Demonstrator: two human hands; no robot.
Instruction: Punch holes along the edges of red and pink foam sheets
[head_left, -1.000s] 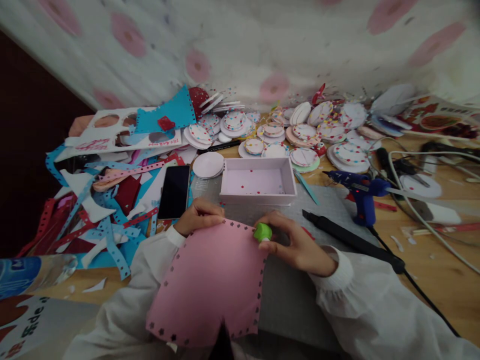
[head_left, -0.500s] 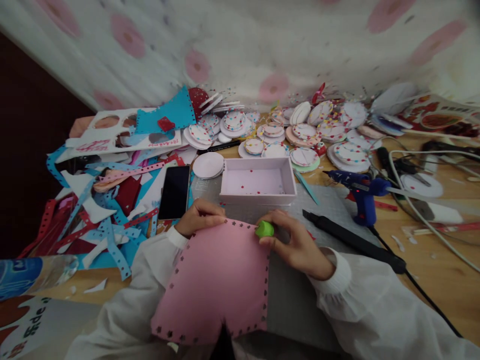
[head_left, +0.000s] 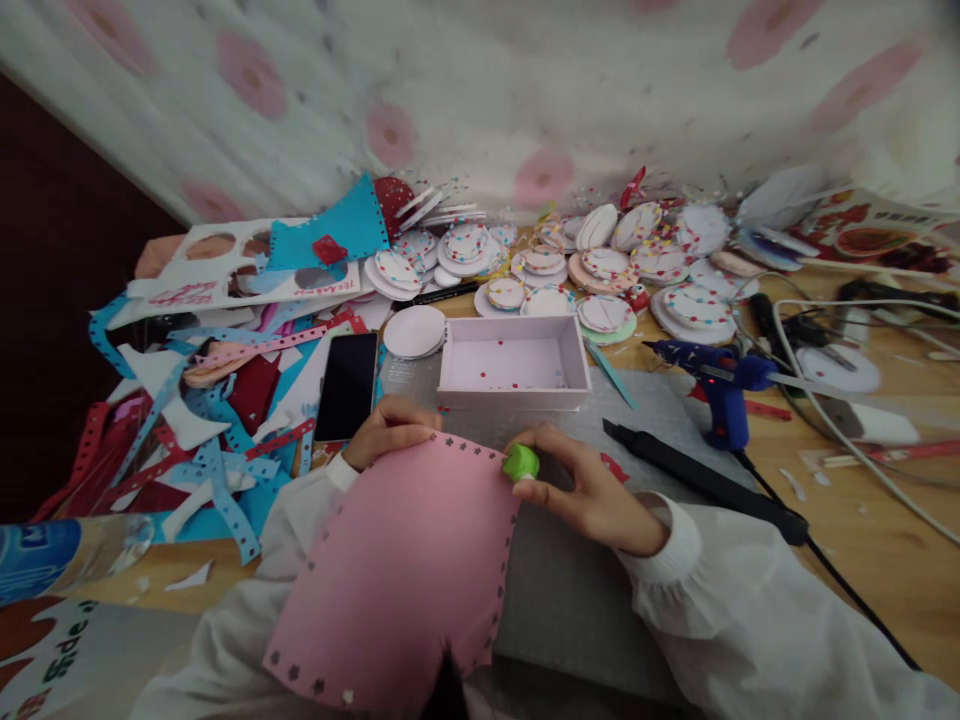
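A pink sheet of paper (head_left: 405,570), with star- or flower-shaped holes along its edges, hangs from my hands over the grey cutting mat. My left hand (head_left: 391,432) pinches its top left edge, thumb on top. In my right hand (head_left: 581,485) is a small green craft punch (head_left: 520,463), gripped between thumb and fingers at the sheet's top right corner. Just beyond the sheet stands an open white box (head_left: 514,362) with a few tiny red punched shapes inside. The sheet's lower edge is partly cut off by the frame.
Coloured paper strips (head_left: 217,440) pile up at left beside a black phone (head_left: 347,386). To the right lie a blue glue gun (head_left: 724,385), a black tool with a cord (head_left: 697,480) and white cables. Stacked paper discs (head_left: 604,262) line the back; a plastic bottle (head_left: 67,550) lies at left.
The pink sheet has swung left and its lower end tilts further that way. My left hand has shifted slightly left; my right hand with the punch stays at the top right corner.
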